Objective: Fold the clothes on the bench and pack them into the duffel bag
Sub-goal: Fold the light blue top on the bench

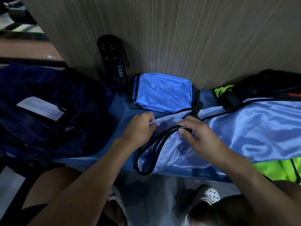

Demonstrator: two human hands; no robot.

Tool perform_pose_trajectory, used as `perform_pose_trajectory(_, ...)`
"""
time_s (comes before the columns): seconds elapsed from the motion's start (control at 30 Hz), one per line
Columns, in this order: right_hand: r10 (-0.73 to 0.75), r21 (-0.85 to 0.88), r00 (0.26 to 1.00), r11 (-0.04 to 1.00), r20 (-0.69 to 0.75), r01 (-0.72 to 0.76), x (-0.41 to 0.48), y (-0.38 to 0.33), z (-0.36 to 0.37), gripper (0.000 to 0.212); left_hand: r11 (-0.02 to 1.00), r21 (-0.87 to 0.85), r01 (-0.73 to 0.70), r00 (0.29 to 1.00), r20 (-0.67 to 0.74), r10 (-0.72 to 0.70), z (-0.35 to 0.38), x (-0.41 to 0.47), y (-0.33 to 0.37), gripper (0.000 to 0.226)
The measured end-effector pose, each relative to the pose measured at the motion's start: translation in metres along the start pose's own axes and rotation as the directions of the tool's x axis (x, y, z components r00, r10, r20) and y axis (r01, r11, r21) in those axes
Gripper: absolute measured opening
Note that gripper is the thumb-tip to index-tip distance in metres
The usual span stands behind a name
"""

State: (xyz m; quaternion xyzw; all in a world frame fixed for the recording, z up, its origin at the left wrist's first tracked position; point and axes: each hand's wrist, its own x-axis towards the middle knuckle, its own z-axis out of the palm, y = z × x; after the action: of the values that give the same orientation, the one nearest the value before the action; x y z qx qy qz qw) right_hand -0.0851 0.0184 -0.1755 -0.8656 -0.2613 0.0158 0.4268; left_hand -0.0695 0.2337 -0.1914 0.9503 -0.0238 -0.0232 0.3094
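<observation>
**A:** Clothing status?
**B:** On the desk (pixel 120 108), the light-blue vest (pixel 252 128) has its black-trimmed edge pinched by the right grip (pixel 200 136). The left grip (pixel 140 126) clutches fabric just beside.
**A:** Around it?
**B:** To the left, the duffel bag (pixel 48 103), probably open. Behind, a folded vest (pixel 162 93).

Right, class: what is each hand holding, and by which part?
Both hold the blue vest: the left hand grips a bunch of its fabric, and the right hand pinches its black-trimmed edge.

I get a dim feed, soft sheen on the cloth (pixel 260 131) right of the bottle (pixel 114 62), deep shadow left of it, wall (pixel 179 38) behind it streaked, edges bowed.
</observation>
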Motion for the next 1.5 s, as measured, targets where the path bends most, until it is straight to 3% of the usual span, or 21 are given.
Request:
perform_pose_trajectory(0.27, -0.016, 0.006, 1.000, 1.000, -0.016, 0.017, 0.004, -0.005, 0.007, 0.017, 0.949, -0.297, -0.110, 0.991, -0.100, 0.084, -0.016, -0.023, -0.002, 0.030)
perform_pose_trajectory(0.4, -0.023, 0.011, 0.999, 1.000, -0.023, 0.023, 0.004, -0.007, 0.011, 0.017, 0.908, -0.419, 0.021, 0.997, -0.057, -0.049, -0.011, -0.022, -0.006, 0.019)
perform_pose_trajectory(0.5, -0.028, 0.000, 0.999, 1.000, -0.028, 0.028, 0.005, -0.010, 0.013, 0.021, 0.914, -0.395, 0.093, 0.992, -0.041, -0.118, -0.006, -0.016, -0.013, 0.012)
perform_pose_trajectory(0.6, -0.061, -0.042, 0.998, 0.997, -0.017, 0.060, 0.008, -0.011, 0.013, 0.026, 0.939, -0.320, 0.124, 0.991, -0.008, -0.133, -0.006, -0.007, -0.019, 0.027)
perform_pose_trajectory(0.67, -0.068, -0.053, 0.998, 0.996, -0.006, 0.067, 0.011, -0.009, 0.013, 0.023, 0.946, -0.318, 0.069, 0.995, -0.044, -0.087, -0.009, -0.009, -0.016, 0.033)
perform_pose_trajectory(0.77, -0.079, -0.039, 0.997, 0.996, -0.020, 0.079, 0.013, -0.012, 0.013, 0.019, 0.918, -0.377, -0.123, 0.987, -0.145, 0.073, -0.016, -0.022, -0.008, 0.048)
perform_pose_trajectory(0.87, -0.116, -0.041, 0.989, 0.993, -0.088, 0.113, 0.021, -0.024, 0.012, 0.017, 0.924, -0.311, -0.223, 0.956, -0.257, 0.144, -0.025, -0.041, -0.006, 0.050)
perform_pose_trajectory(0.97, -0.130, -0.049, 0.986, 0.991, -0.102, 0.125, 0.043, -0.033, 0.012, 0.019, 0.950, -0.268, -0.161, 0.948, -0.310, 0.073, -0.032, -0.054, -0.013, 0.043)
perform_pose_trajectory(1.1, -0.080, -0.200, 0.987, 0.974, 0.136, 0.107, 0.076, -0.025, 0.025, 0.020, 0.988, -0.145, 0.057, 0.990, -0.118, -0.075, -0.037, -0.059, -0.036, 0.037)
perform_pose_trajectory(1.17, -0.068, -0.276, 0.976, 0.953, 0.206, 0.125, 0.085, -0.023, 0.037, 0.020, 0.970, -0.185, 0.155, 0.984, -0.062, -0.169, -0.037, -0.059, -0.040, 0.030)
perform_pose_trajectory(1.27, -0.086, -0.315, 0.977, 0.938, 0.195, 0.145, 0.093, -0.028, 0.048, 0.018, 0.900, -0.357, 0.251, 0.955, -0.060, -0.291, -0.038, -0.053, -0.036, 0.011)
perform_pose_trajectory(1.33, -0.086, -0.350, 0.975, 0.924, 0.204, 0.155, 0.099, -0.032, 0.054, 0.020, 0.882, -0.405, 0.240, 0.957, -0.057, -0.286, -0.038, -0.048, -0.034, 0.028)
perform_pose_trajectory(1.5, -0.058, -0.421, 0.983, 0.898, 0.173, 0.127, 0.087, -0.029, 0.052, 0.043, 0.889, -0.433, 0.149, 0.949, -0.188, -0.251, -0.028, -0.042, -0.036, 0.028)
